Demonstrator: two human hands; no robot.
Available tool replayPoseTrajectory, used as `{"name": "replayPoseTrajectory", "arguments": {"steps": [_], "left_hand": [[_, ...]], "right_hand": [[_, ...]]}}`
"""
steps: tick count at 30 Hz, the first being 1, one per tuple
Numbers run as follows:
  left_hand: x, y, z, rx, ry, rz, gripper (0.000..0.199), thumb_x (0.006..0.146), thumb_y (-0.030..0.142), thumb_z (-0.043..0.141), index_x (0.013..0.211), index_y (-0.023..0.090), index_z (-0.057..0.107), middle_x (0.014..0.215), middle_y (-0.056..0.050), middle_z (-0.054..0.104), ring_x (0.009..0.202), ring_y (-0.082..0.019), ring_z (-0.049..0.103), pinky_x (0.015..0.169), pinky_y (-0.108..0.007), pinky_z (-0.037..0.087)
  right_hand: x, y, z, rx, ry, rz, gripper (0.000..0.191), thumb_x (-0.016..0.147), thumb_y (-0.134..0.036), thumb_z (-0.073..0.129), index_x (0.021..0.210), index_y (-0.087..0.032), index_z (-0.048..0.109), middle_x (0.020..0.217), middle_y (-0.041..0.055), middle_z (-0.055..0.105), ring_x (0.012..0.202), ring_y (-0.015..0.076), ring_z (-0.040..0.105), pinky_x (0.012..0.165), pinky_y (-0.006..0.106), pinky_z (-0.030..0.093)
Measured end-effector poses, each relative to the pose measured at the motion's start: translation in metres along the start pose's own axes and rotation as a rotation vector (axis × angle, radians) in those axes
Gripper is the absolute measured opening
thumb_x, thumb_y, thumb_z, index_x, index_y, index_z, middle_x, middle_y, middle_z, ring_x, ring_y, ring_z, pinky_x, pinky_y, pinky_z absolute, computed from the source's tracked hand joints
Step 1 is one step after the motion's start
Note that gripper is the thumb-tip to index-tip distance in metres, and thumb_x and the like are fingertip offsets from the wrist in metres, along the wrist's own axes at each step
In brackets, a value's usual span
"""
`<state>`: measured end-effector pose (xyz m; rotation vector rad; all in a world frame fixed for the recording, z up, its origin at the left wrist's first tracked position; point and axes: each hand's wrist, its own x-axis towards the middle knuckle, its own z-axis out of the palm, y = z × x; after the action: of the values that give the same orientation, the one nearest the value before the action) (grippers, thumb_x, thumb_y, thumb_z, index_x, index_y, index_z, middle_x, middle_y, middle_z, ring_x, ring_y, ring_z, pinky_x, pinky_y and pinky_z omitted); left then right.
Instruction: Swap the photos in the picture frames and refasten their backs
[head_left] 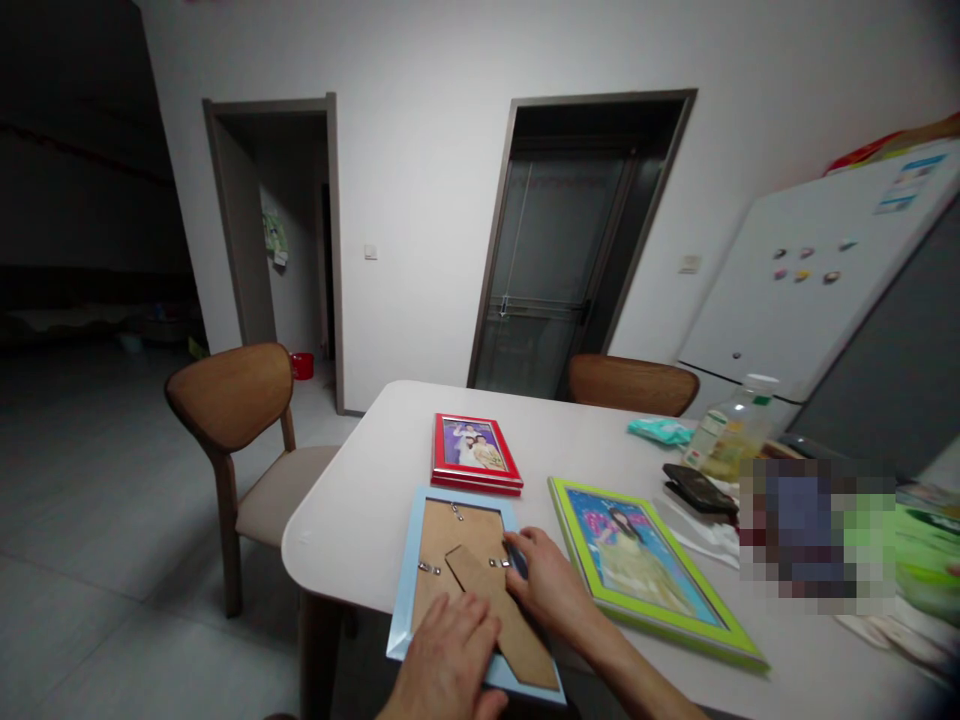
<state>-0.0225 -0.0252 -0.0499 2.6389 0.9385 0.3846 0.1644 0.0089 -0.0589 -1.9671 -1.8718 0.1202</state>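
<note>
A light blue picture frame (406,598) lies face down at the table's near edge, its brown backboard (472,525) and metal clips showing. A brown stand flap (517,640) slants across the back. My left hand (454,650) rests on the lower part of the backboard with its fingers spread flat. At the frame's right side, my right hand (544,580) has its fingers closed round a small dark tool (517,558), beside the right clip. Red frames (476,450) are stacked behind, and a green frame (645,570) lies face up to the right.
On the right of the white table (345,520) are a bottle (731,430), a black wallet-like item (701,490), a teal cloth (660,431) and a blurred patch. Chairs stand at the left (240,400) and far side (634,382). A fridge (817,260) stands behind.
</note>
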Motion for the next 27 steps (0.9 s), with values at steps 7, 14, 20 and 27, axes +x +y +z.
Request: {"name": "replayPoseTrajectory", "arguments": {"steps": [7, 14, 20, 27], "left_hand": [[-0.023, -0.032, -0.018, -0.030, 0.044, -0.180, 0.037, 0.057, 0.023, 0.067, 0.091, 0.014, 0.055, 0.124, -0.014, 0.043, 0.118, -0.026, 0.031, 0.099, -0.046, 0.020], [-0.023, -0.035, -0.013, -0.071, 0.083, -0.159, 0.045, 0.051, 0.018, 0.073, 0.091, 0.015, 0.054, 0.120, -0.014, 0.047, 0.115, -0.027, 0.037, 0.098, -0.048, 0.022], [-0.025, -0.036, -0.007, -0.064, 0.144, -0.139, 0.058, 0.054, 0.016, 0.071, 0.107, 0.012, 0.047, 0.114, -0.015, 0.053, 0.109, -0.026, 0.044, 0.097, -0.047, 0.025], [-0.024, -0.033, -0.010, -0.095, 0.169, -0.143, 0.057, 0.053, 0.014, 0.071, 0.106, 0.015, 0.048, 0.112, -0.011, 0.054, 0.107, -0.025, 0.046, 0.097, -0.047, 0.025]], "right_hand": [[0.012, -0.008, 0.003, 0.022, -0.040, -0.050, 0.025, 0.068, -0.018, 0.042, 0.082, -0.017, 0.063, 0.099, 0.0098, 0.051, 0.088, 0.0171, 0.051, 0.076, 0.023, 0.036], [0.013, -0.016, 0.001, -0.065, 0.011, -0.070, 0.024, 0.072, -0.019, 0.041, 0.084, -0.021, 0.062, 0.089, 0.0072, 0.055, 0.081, 0.0171, 0.050, 0.069, 0.025, 0.035], [0.011, -0.057, 0.009, 0.096, -0.027, -0.286, 0.021, 0.073, -0.028, 0.046, 0.083, -0.022, 0.064, 0.094, 0.0050, 0.057, 0.088, 0.0173, 0.047, 0.077, 0.026, 0.032], [0.018, -0.085, 0.031, 0.129, -0.008, -0.261, 0.016, 0.071, -0.026, 0.050, 0.075, -0.021, 0.064, 0.082, 0.0037, 0.058, 0.081, 0.0156, 0.048, 0.073, 0.025, 0.032]]}}
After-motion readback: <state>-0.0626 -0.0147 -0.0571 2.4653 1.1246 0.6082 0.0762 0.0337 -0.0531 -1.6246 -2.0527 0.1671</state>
